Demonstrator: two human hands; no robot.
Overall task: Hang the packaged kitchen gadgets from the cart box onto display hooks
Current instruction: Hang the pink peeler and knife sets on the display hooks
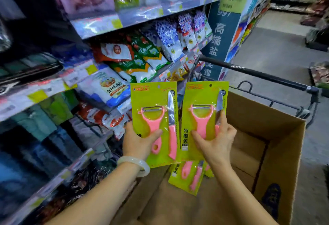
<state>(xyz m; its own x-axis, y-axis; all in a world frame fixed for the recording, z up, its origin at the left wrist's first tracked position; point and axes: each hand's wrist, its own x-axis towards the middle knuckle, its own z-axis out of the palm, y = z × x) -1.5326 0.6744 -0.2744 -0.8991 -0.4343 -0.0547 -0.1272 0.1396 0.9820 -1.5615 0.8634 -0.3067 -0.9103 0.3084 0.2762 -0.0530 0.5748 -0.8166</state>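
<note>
I hold two green carded packs upright side by side above the cart box, each with a pink peeler and a pink-handled knife. My left hand (140,141) grips the lower part of the left pack (151,98), thumb across the peeler handle. My right hand (216,139) grips the right pack (203,96) the same way. Another pack of the same kind (188,176) lies lower in the brown cardboard box (277,135), partly hidden behind my right wrist. No display hooks are visible.
Shelves (142,16) full of bagged goods rise to my left. The black cart handle (258,75) crosses behind the box. A blue sign panel (219,43) stands at the shelf end. The aisle floor (277,46) opens to the right.
</note>
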